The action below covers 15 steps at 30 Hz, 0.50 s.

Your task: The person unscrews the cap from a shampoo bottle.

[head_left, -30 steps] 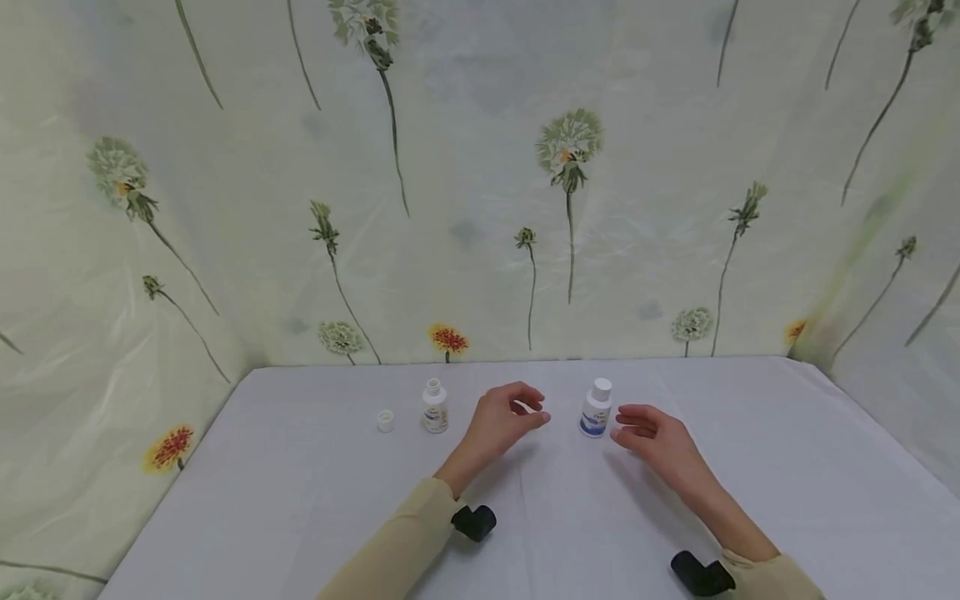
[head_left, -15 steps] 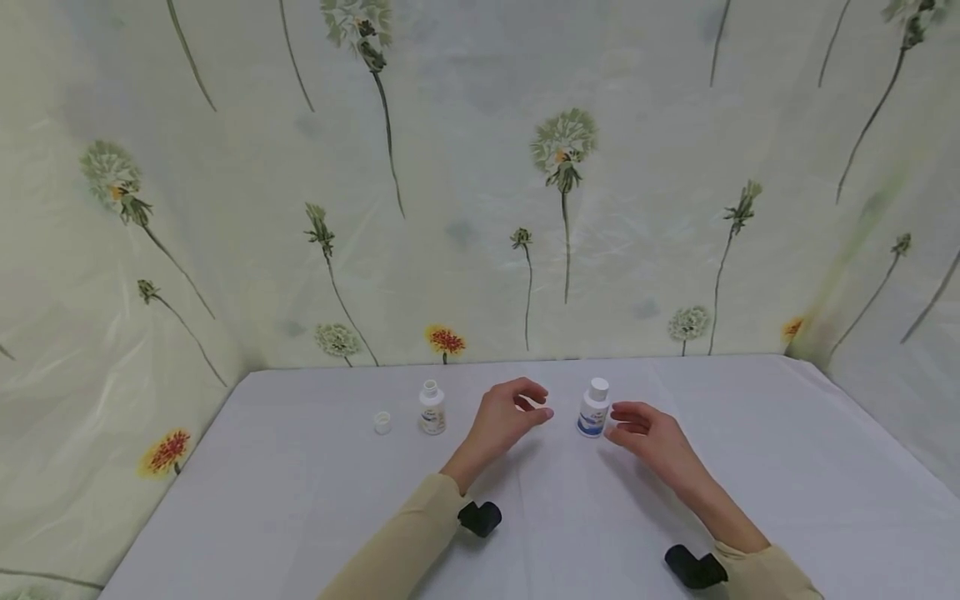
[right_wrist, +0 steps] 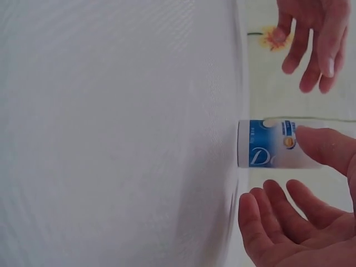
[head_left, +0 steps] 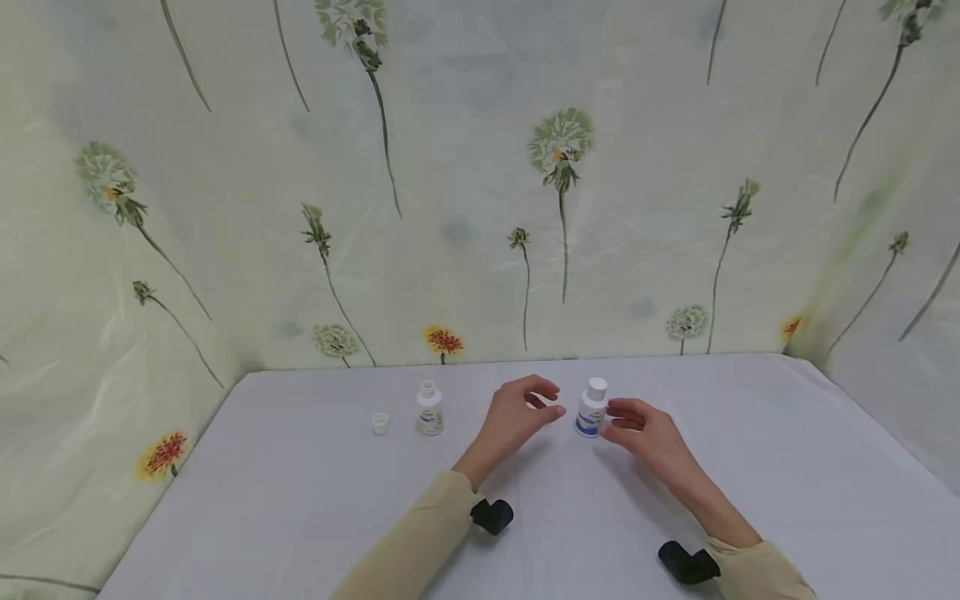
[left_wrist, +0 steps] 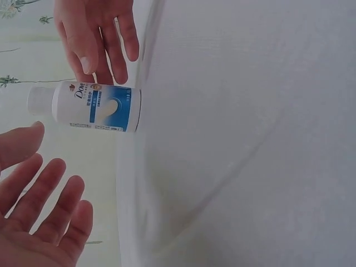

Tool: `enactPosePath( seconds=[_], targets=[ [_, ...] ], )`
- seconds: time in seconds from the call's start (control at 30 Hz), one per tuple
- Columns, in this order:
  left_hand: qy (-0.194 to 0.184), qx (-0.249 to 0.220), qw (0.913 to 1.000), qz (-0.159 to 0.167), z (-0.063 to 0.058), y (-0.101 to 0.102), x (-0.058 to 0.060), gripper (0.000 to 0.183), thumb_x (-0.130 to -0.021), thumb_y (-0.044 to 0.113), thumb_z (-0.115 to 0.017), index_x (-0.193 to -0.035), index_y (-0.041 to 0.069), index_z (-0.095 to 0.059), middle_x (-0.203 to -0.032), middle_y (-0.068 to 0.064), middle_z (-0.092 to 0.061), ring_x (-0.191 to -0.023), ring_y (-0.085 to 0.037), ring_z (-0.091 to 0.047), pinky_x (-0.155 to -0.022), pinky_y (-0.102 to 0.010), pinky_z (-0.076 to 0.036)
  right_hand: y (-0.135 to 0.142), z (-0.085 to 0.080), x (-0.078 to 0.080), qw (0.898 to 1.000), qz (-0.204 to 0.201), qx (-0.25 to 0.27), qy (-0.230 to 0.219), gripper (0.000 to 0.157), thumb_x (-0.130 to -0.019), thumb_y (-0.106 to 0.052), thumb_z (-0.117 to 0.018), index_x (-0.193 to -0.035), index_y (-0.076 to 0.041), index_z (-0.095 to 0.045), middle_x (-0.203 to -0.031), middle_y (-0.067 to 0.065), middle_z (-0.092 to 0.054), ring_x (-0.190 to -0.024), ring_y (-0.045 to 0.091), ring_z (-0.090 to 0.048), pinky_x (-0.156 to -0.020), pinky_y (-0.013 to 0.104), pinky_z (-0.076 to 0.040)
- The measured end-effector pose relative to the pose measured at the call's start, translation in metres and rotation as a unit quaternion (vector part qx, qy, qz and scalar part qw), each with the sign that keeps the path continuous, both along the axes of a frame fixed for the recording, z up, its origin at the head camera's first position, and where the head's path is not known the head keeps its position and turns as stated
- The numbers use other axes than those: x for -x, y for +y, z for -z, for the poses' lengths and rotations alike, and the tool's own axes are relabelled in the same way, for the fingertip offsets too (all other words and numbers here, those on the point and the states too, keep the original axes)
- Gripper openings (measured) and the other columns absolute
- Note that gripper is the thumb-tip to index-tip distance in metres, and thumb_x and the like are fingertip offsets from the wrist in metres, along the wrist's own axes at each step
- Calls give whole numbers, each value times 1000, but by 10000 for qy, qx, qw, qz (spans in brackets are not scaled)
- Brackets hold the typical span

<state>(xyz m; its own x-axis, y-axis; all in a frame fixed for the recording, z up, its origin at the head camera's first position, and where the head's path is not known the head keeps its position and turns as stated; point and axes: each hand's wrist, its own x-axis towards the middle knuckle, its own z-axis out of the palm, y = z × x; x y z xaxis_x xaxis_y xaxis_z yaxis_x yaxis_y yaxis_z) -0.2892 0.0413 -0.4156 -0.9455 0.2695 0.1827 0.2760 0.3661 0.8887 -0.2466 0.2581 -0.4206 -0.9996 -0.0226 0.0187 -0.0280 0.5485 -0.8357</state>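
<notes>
Closer than before, my left hand and right hand flank the capped bottle, upright on the table. Both have loosely bent, parted fingers and grip nothing. I judge this the reach; the next move calls for fingers closing gently round it.

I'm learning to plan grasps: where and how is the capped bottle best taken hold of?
Probably grip the capped bottle round its labelled body, coming level from the person's right. It stands upright, the body looks rounded and wider than the white cap, and the right hand is beside it on that side.
</notes>
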Motion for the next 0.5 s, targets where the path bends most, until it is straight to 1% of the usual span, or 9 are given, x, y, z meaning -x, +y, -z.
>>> enactPosePath(
  seconds=[0.13,0.33,0.5],
  targets=[
    [58,-48,10000,22,-1,4,0,21,-87,20,-77,-107,16,-70,-101,4,-68,-89,-12,-60,-68,-23,-51,-2,0,1,9999,-12,104,4,58,-92,-20,-70,-139,4,-46,-135,26,-54,-119,38,-55,-96,48,-47],
    [-7,-68,10000,21,1,11,-1,24,-88,18,-76,-110,12,-70,-102,4,-68,-88,-11,-59,-68,-22,-51,-5,1,1,9998,-11,219,-18,58,-91,-21,-71,-138,5,-47,-133,26,-55,-119,39,-56,-96,48,-47],
    [20,-66,10000,37,0,15,2,23,-88,19,-76,-109,13,-70,-105,1,-68,-90,-11,-59,-68,-22,-51,-4,0,3,9998,51,150,-89,59,-92,-22,-70,-140,3,-46,-135,26,-53,-122,40,-53,-97,50,-46]
  ],
)
